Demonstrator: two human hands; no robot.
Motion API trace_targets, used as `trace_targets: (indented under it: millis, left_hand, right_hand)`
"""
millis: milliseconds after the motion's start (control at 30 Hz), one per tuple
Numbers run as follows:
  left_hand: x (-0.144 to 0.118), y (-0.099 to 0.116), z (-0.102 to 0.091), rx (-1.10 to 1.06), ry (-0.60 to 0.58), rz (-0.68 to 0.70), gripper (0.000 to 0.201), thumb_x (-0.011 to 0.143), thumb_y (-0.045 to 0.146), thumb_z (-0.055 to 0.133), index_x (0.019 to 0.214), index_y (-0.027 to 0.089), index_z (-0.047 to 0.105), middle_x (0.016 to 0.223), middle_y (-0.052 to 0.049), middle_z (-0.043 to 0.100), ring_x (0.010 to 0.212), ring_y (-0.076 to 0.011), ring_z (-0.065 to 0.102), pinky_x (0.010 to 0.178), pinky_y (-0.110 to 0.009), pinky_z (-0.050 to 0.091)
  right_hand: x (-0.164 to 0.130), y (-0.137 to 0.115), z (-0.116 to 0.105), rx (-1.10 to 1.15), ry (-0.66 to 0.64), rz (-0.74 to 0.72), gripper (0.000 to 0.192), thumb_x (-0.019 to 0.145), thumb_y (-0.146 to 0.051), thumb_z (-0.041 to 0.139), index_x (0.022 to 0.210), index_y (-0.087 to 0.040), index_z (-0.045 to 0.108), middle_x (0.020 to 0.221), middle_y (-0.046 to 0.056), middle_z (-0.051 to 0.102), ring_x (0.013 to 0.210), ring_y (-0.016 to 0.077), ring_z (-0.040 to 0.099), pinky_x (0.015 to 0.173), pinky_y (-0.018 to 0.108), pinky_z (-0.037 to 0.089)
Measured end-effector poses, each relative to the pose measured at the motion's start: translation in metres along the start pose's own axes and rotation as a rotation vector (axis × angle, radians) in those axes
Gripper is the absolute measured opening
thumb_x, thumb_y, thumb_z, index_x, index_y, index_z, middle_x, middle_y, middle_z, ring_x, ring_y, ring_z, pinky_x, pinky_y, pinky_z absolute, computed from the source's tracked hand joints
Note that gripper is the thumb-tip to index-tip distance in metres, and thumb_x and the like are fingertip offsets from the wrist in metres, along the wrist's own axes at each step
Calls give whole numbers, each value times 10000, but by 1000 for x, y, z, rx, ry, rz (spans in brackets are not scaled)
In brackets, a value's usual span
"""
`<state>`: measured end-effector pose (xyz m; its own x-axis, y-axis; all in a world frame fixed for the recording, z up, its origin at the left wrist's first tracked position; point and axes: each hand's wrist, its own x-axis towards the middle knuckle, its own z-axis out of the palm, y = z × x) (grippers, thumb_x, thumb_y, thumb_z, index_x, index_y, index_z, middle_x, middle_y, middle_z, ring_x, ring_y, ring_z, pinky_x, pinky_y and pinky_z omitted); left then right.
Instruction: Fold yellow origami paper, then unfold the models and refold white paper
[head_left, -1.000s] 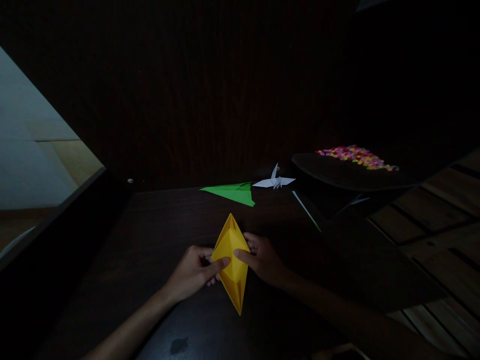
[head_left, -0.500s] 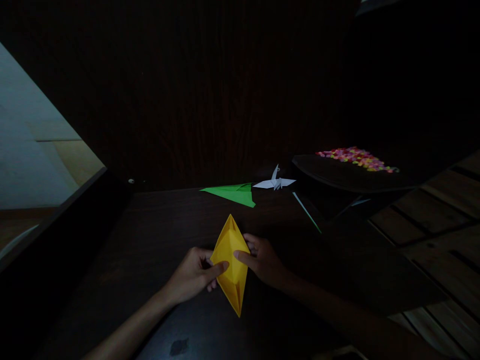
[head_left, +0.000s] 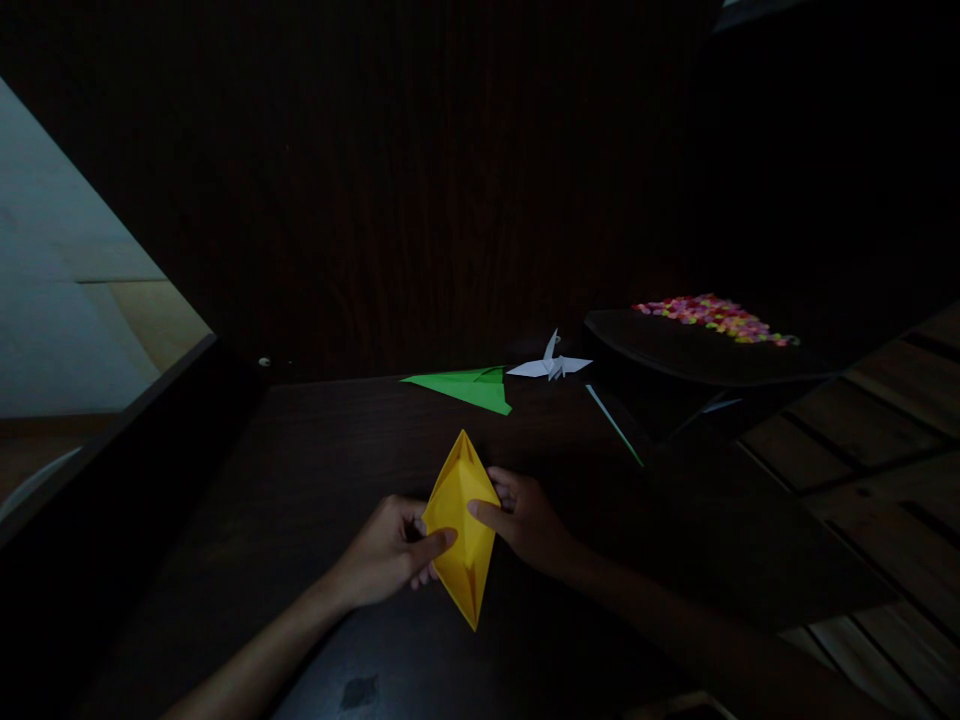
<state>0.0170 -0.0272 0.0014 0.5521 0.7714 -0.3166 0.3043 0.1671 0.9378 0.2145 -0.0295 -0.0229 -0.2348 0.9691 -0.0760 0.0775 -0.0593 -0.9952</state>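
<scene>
Entry: one folded form in yellow paper [head_left: 456,500], diamond-shaped in outline, raised toward the middle, with pockets at the far and near points; held above the near-middle part of the dark bench [head_left: 322,430], between both hands. Left hand [head_left: 386,550]: grasping the form's left side, thumb pressed on the face, fingers partly hidden behind. Right hand [head_left: 529,520]: grasping the right side likewise, thumb on the face. Risks, as judged: uneven thumb pressure could crush the raised middle or set a stray crease; pulling the sides apart too hard could tear the paper or spring its folds; dim light could hide a misaligned edge. Beyond it, on the bench's far side: green folded paper [head_left: 472,388], pointed to the left; just right of it, a white paper bird [head_left: 553,367]; farther right and nearer, a thin pale strip [head_left: 613,424]. Containers: no box or tray made out; contents of the yellow pockets, if any, not discernible. A rounded ledge [head_left: 660,350], far right, bears a spread of small coloured pieces [head_left: 716,316], pink, red and yellow, kind uncertain.
</scene>
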Motion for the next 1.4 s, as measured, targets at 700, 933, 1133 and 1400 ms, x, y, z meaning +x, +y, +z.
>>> trace_targets:
  millis: [700, 933, 1133, 1400]
  left_hand:
    - [0, -1, -3, -95, -29, 92, 270, 785, 335, 667, 909, 100, 617, 714, -30, 615, 554, -114, 557, 502, -231, 491]
    - [4, 0, -2, -186, 44, 73, 252, 761, 287, 656, 929, 104, 611, 734, -18, 631, 537, -115, 583, 513, -243, 504]
    - [5, 2, 0, -186, 60, 74, 340, 773, 377, 698, 983, 116, 641, 767, -24, 644, 666, -169, 629, 578, -269, 521]
    - [6, 0, 2, -144, 80, 62, 403, 788, 431, 689, 1017, 101, 657, 774, -34, 669, 692, -191, 631, 643, -297, 510]
  right_hand:
    - [2, -3, -2, -58, 24, 8, 218, 750, -285, 617, 918, -146, 603, 816, 56, 692, 706, 192, 652, 588, 263, 467]
    - [1, -4, -2, -34, -24, 5, 153, 759, -282, 627, 846, -161, 592, 795, 33, 670, 714, 183, 640, 595, 256, 461]
    - [0, 2, 3, 32, -80, -27, 110, 746, -248, 631, 802, -172, 574, 783, 15, 647, 710, 168, 617, 601, 247, 455]
    - [-1, -1, 5, 83, -73, -23, 130, 722, -207, 622, 836, -175, 568, 760, -5, 641, 683, 153, 614, 580, 228, 442]
